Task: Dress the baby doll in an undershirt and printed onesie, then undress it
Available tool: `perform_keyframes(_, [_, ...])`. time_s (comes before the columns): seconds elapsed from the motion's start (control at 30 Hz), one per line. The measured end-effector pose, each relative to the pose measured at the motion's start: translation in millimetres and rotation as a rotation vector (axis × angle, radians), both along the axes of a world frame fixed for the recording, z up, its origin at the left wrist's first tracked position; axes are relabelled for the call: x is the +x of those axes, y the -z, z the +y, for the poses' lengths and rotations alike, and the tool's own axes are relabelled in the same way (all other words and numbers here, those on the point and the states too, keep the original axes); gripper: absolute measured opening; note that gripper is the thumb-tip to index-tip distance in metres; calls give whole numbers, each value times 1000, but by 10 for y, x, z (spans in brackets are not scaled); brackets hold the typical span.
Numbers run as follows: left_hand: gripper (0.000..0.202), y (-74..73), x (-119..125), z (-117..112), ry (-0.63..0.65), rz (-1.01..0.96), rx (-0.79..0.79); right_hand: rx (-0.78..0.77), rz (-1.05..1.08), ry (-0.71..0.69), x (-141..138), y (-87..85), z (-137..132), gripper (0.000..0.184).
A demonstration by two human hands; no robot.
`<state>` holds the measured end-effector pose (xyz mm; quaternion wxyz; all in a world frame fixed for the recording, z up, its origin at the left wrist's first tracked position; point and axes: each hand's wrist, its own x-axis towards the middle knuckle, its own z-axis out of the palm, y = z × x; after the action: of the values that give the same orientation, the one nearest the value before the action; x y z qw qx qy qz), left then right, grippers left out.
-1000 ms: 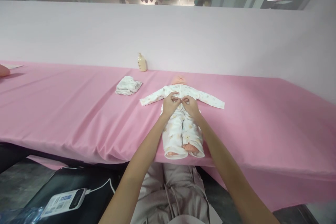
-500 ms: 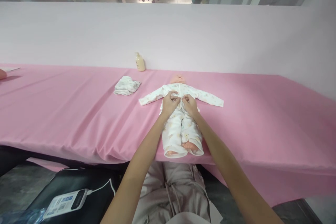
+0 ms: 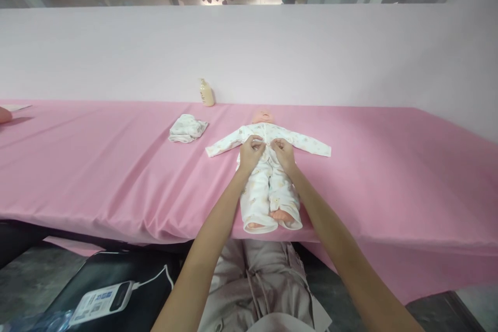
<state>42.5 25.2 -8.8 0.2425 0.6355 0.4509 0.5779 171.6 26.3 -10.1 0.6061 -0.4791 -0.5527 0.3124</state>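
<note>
A baby doll (image 3: 263,116) lies on its back on the pink tablecloth (image 3: 116,166), dressed in a white printed sleepsuit (image 3: 268,187) with its sleeves spread out. My left hand (image 3: 251,150) and my right hand (image 3: 283,151) rest side by side on the doll's chest, fingers curled and pinching the front opening of the sleepsuit. The doll's bare feet (image 3: 282,216) poke out near the table's front edge.
A crumpled white garment (image 3: 187,128) lies left of the doll. A cream pump bottle (image 3: 206,93) stands at the back against the pale wall. Below the table are my lap and a white device with a cable (image 3: 101,301) on a black surface.
Both hands have stayed on the doll's chest and shifted slightly up the front of the sleepsuit. The camera has tilted a little.
</note>
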Motion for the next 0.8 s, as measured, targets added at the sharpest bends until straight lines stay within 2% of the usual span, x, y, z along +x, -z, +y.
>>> perform_keyframes(0.07, [14, 33, -46, 49, -84, -2, 54, -2, -1, 108, 36, 8, -4, 17])
perform_keyframes(0.13, [12, 86, -122, 114, -224, 9, 66, -29, -47, 239, 114, 35, 3, 16])
perform_keyframes(0.23, [14, 188, -254, 213, -394, 22, -57, -149, -157, 355, 280, 113, 35, 19])
perform_keyframes(0.3, [21, 247, -318, 259, -399, 25, -165, -269, -195, 353, 378, 175, 64, 22])
perform_keyframes(0.37, [26, 281, -356, 283, -374, 45, -222, -326, -193, 318, 438, 227, 95, 24])
perform_keyframes(0.47, [21, 299, -393, 288, -377, 82, -209, -295, -176, 284, 468, 274, 137, 22])
perform_keyframes(0.63, [13, 331, -543, 270, -399, 213, -203, -277, -184, 310, 494, 298, 168, 17])
perform_keyframes(0.8, [22, 288, -650, 227, -421, 475, -250, -271, -223, 337, 507, 283, 126, 14])
